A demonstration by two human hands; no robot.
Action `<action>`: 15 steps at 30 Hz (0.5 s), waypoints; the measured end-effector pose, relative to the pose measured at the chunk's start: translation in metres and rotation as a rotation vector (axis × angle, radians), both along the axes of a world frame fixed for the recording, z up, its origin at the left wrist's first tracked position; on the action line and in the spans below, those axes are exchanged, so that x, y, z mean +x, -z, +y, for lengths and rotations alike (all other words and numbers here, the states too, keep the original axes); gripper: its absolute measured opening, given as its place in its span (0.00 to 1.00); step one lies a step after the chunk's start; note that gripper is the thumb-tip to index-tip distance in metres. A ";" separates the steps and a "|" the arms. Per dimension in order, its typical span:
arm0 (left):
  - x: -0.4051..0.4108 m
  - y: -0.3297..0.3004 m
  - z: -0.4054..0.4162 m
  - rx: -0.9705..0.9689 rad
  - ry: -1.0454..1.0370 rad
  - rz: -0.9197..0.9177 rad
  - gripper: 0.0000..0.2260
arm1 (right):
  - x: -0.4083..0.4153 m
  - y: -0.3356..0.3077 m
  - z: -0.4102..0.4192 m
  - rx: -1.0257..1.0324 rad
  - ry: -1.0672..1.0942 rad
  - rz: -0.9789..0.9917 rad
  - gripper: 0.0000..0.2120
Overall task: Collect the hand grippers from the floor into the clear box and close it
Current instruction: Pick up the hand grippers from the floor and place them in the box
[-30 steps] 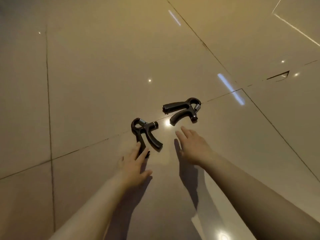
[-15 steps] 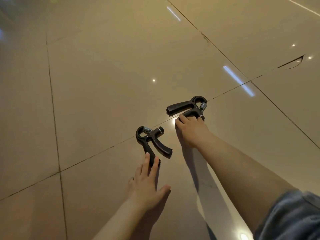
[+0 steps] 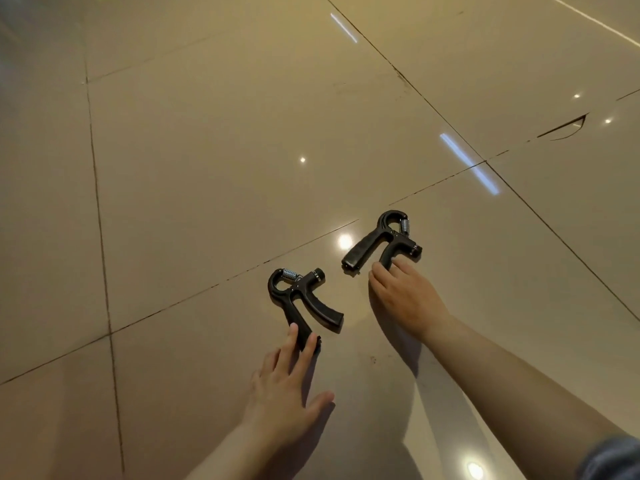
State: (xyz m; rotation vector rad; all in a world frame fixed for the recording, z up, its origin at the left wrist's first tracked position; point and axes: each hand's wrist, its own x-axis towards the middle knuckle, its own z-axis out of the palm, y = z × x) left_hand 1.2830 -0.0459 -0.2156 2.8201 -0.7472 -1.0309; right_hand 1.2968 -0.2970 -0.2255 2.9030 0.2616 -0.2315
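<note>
Lying flat on the glossy tiled floor (image 3: pixel 207 168), two black hand grippers sit near each other, steel springs showing. The left hand (image 3: pixel 284 393) lays straight fingers on the nearer gripper (image 3: pixel 298 303)'s handle end, hiding its tip. The right hand (image 3: pixel 405 296) curls fingertips onto the farther gripper (image 3: pixel 377 240)'s lower handle; bare tile lies all round.

Right hand gripper (image 3: pixel 381 240): now turned, handles swung from pointing left to pointing near-left, spring end farther off, where half a second ago both handles lay almost level. Right hand (image 3: pixel 403 292): from open fingers short of that gripper a second ago, to fingertips curled on its right handle. Left hand (image 3: pixel 287 393): drawn nearer and lower in view, thumb spread out to the right, two straight fingertips now laid on the near end of the left hand gripper (image 3: pixel 301 304) instead of just reaching it.
</note>
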 end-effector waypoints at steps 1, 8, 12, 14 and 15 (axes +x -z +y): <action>-0.005 0.001 0.002 0.004 0.012 -0.009 0.36 | -0.004 -0.001 -0.004 -0.015 -0.034 -0.012 0.08; 0.001 0.005 0.006 -0.151 0.328 -0.284 0.26 | -0.046 -0.010 -0.006 0.068 -0.134 0.065 0.02; 0.042 -0.005 -0.022 -0.163 0.744 -0.323 0.33 | -0.052 -0.025 0.006 0.013 -0.036 0.159 0.21; 0.054 -0.007 -0.039 -0.056 0.864 -0.226 0.40 | -0.038 -0.029 0.004 -0.053 -0.008 0.206 0.35; 0.057 -0.006 -0.045 -0.022 0.871 -0.213 0.39 | -0.028 -0.029 0.003 -0.082 -0.016 0.253 0.37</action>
